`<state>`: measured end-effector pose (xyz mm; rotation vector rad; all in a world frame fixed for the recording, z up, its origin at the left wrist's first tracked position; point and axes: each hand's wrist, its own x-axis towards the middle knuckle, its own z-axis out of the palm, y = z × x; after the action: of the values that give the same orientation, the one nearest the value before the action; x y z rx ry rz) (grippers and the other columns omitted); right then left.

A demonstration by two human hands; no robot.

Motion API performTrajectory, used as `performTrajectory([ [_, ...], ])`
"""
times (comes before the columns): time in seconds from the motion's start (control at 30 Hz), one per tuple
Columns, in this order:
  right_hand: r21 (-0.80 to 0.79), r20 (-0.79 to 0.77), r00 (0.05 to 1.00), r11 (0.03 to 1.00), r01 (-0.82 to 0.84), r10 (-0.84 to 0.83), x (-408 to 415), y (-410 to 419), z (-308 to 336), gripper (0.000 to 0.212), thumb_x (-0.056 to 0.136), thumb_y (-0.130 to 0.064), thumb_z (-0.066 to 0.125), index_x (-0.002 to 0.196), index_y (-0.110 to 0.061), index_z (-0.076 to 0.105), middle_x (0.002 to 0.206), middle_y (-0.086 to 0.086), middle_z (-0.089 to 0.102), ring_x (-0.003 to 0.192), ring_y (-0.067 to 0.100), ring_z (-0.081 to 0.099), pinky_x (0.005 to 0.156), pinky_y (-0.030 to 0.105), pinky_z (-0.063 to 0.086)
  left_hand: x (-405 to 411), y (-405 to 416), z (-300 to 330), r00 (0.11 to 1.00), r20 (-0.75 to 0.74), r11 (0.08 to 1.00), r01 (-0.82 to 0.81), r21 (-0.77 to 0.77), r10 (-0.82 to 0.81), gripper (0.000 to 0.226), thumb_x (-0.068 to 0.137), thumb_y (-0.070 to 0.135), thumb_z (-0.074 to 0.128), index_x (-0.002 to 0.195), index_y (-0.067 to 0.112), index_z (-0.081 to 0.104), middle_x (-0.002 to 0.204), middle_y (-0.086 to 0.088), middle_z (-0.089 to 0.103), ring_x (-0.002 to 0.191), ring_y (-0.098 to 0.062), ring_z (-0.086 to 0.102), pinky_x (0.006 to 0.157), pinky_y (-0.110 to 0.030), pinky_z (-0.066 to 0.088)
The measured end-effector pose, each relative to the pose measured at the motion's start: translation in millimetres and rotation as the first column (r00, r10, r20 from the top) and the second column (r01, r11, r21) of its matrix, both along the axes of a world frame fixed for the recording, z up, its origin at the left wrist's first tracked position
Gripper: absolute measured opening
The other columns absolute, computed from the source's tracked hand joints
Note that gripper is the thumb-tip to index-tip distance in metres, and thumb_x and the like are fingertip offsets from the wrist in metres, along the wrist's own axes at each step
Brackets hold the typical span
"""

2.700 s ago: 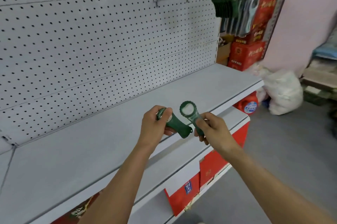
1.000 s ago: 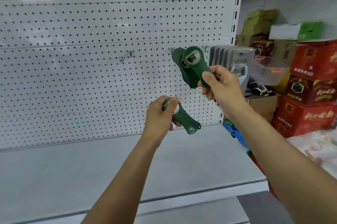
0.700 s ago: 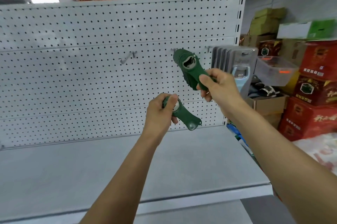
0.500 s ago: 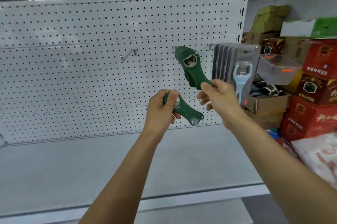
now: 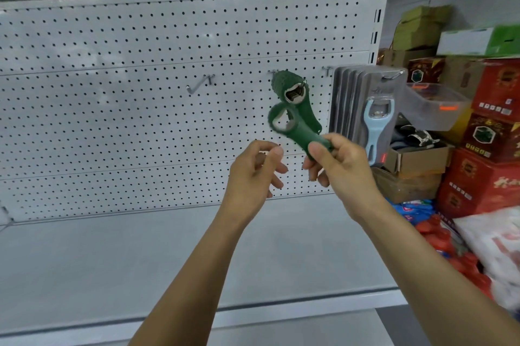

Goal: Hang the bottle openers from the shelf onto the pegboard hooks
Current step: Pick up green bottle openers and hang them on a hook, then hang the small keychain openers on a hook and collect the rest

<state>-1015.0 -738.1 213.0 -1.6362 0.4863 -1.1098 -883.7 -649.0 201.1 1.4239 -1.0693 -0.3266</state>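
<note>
My right hand (image 5: 342,167) grips a dark green plastic bottle opener (image 5: 295,129) near the white pegboard (image 5: 140,109); my left hand (image 5: 254,174), fingers loosely curled, holds nothing.

held opener (image 5: 298,131) before pegboard (image 5: 140,120), hung openers (image 5: 292,92) behind it, carded openers (image 5: 371,109) right, shelf (image 5: 140,261) below

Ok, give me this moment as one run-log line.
step: hanging openers | right hand: holds green opener by handle | left hand: empty | middle hook: green openers | left hook: bare
</note>
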Motion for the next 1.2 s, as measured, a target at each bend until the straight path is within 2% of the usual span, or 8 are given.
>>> performTrajectory([
  [0.13,-0.019,0.119,0.992,0.999,0.045,-0.042,3.9,-8.4,20.7,0.007,0.096,-0.011,0.053,0.091,-0.011,0.059,0.064,0.0,0.066,0.051,0.013,0.054,0.044,0.023,0.037,2.8,0.8,-13.8,0.986,0.161,0.993,-0.057,0.101,0.041,0.009,0.096,0.037,0.054,0.099,0.031,0.059,0.082,0.005,0.071,0.062,-0.01,0.067,0.058,-0.025,0.047],
  [0.27,-0.002,0.166,0.984,0.998,0.07,-0.069,8.6,-18.3,30.5,0.008,0.097,-0.012,0.053,0.091,-0.013,0.059,0.061,-0.002,0.066,0.049,0.013,0.054,0.043,0.021,0.038,5.9,3.3,-28.0,0.961,0.269,0.984,-0.105,0.143,0.063,0.008,0.095,0.04,0.053,0.098,0.035,0.057,0.082,0.008,0.07,0.063,-0.008,0.067,0.067,-0.038,0.056],
  [0.37,0.019,0.153,0.986,0.998,0.062,-0.064,12.5,-23.7,28.7,0.008,0.097,-0.013,0.053,0.09,-0.013,0.058,0.06,-0.002,0.066,0.049,0.013,0.054,0.043,0.021,0.038,7.1,5.7,-34.3,0.957,0.281,0.978,-0.126,0.167,0.075,0.007,0.095,0.04,0.053,0.098,0.036,0.057,0.083,0.01,0.07,0.065,-0.008,0.067,0.072,-0.04,0.056],
  [0.7,0.093,0.109,0.993,0.995,0.044,-0.054,10.7,-23.5,10.0,0.007,0.097,-0.015,0.053,0.096,-0.01,0.058,0.068,0.005,0.067,0.052,0.014,0.058,0.045,0.024,0.041,4.9,9.8,-43.4,0.941,0.308,0.957,-0.208,0.201,0.14,0.01,0.095,0.041,0.052,0.101,0.036,0.057,0.084,0.011,0.069,0.069,-0.007,0.067,0.072,-0.038,0.056],
  [0.8,0.102,0.033,0.997,0.993,0.06,-0.063,4.1,-17.3,-8.4,0.009,0.096,-0.017,0.053,0.101,-0.011,0.059,0.078,0.005,0.07,0.063,0.013,0.063,0.052,0.024,0.047,-0.8,14.1,-48.7,0.897,0.405,0.928,-0.289,0.236,0.176,0.013,0.096,0.043,0.05,0.105,0.037,0.055,0.086,0.016,0.067,0.073,-0.004,0.065,0.071,-0.033,0.054],
  [0.97,-0.157,-0.192,0.973,0.983,0.099,-0.129,-12.7,-2.5,-69.5,0.01,0.094,-0.02,0.057,0.103,-0.022,0.062,0.099,-0.008,0.068,0.087,0.001,0.061,0.071,0.014,0.047,-19.1,32.3,-73.9,0.829,0.508,0.89,-0.393,0.231,0.234,0.021,0.095,0.046,0.049,0.112,0.035,0.054,0.094,0.02,0.062,0.083,0.0,0.059,0.07,-0.025,0.048],
  [1.1,-0.317,-0.436,0.889,0.948,-0.003,-0.143,-25.5,19.6,-119.9,0.022,0.095,-0.029,0.054,0.117,-0.028,0.057,0.116,-0.017,0.06,0.109,0.001,0.054,0.093,0.028,0.045,-29.4,54.1,-108.9,0.8,0.548,0.862,-0.439,0.254,0.246,0.031,0.095,0.048,0.049,0.121,0.032,0.054,0.113,0.02,0.059,0.101,0.0,0.054,0.079,-0.024,0.049],
  [1.2,-0.392,-0.586,0.8,0.909,-0.138,-0.132,-28.7,40.8,-147.4,0.03,0.096,-0.033,0.05,0.126,-0.029,0.051,0.126,-0.016,0.053,0.118,0.005,0.049,0.099,0.029,0.04,-33.1,76.4,-136.6,0.81,0.546,0.837,-0.441,0.324,0.215,0.036,0.095,0.048,0.049,0.126,0.029,0.053,0.121,0.015,0.059,0.108,-0.004,0.055,0.084,-0.025,0.049],
])
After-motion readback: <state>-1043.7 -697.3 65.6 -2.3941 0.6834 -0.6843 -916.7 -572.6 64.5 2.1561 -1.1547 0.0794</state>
